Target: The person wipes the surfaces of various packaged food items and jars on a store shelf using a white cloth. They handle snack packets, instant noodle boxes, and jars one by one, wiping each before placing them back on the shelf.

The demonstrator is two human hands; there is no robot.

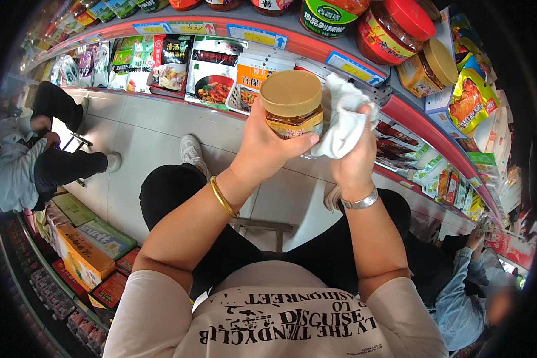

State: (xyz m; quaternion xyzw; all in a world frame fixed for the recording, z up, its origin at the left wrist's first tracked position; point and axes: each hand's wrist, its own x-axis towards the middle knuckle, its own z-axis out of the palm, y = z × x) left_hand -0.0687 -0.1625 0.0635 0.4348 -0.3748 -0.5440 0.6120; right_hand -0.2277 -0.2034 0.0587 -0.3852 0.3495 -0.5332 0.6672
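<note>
My left hand [268, 143] is wrapped around a glass jar with a gold lid [291, 93] and a yellow label, held upright in front of the shelf. A white cloth [347, 118] is bunched in my right hand [355, 156], close against the jar's right side. Whether the cloth touches the glass is hard to tell. Above, on the upper shelf, a large red-lidded jar [387, 40] stands beside another gold-lidded jar [425, 67], which looks tilted in the fisheye view.
Packets of seasoning [212, 74] line the lower shelf behind the jar. The red shelf edge [429, 125] curves down the right. A seated person [22, 156] is at the left, and another person in a denim jacket [461, 304] at the lower right. Cartons [83, 255] stand lower left.
</note>
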